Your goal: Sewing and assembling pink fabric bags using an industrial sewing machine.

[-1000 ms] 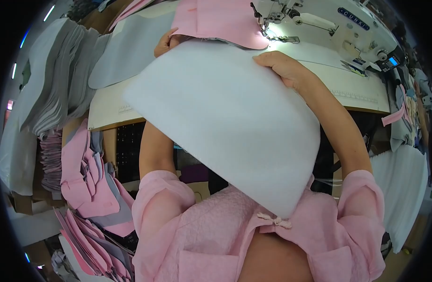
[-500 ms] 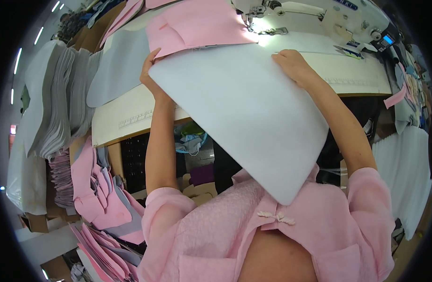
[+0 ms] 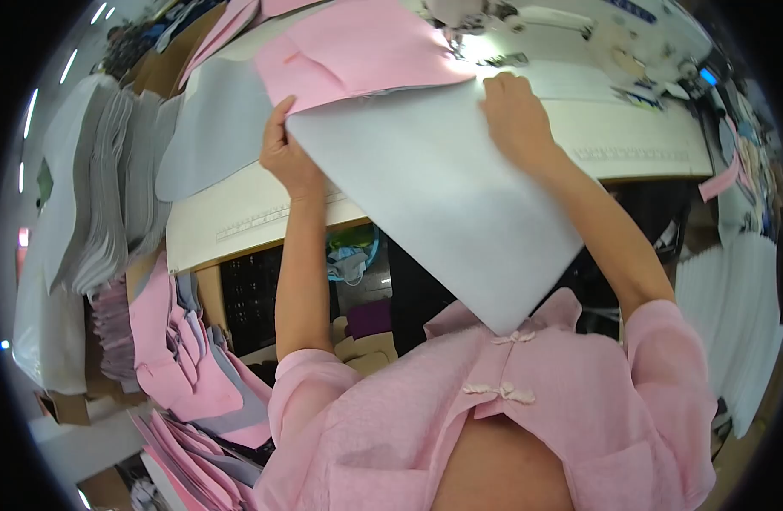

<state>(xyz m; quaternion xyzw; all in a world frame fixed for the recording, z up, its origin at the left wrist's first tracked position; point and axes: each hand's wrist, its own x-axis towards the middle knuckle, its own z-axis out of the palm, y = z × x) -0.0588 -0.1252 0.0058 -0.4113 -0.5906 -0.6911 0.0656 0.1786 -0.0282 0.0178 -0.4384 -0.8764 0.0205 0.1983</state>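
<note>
A large white sheet of stiff-looking material (image 3: 434, 204) slants from the sewing table down to my chest. Its far edge meets a pink fabric piece (image 3: 357, 51), which lies on or over it; the seam between them cannot be made out. My left hand (image 3: 291, 157) pinches the left corner where sheet and pink fabric meet, thumb on top. At the far right corner of the sheet, my right hand (image 3: 518, 123) has its fingers curled over the edge, close to the lit needle area of the sewing machine (image 3: 460, 17). Its fingertips are partly hidden.
Stacks of grey-white sheets (image 3: 93, 187) stand at the left, above bundles of pink and grey pieces (image 3: 187, 341). A grey piece (image 3: 213, 128) lies on the table's left part. Small snips (image 3: 637, 97) rest at the right. White pleated-looking material (image 3: 728, 315) hangs far right.
The white sheet has shifted toward the machine, its near corner drawing away from me. My right hand has moved forward and slightly left; my left hand has moved slightly right and nearer.
</note>
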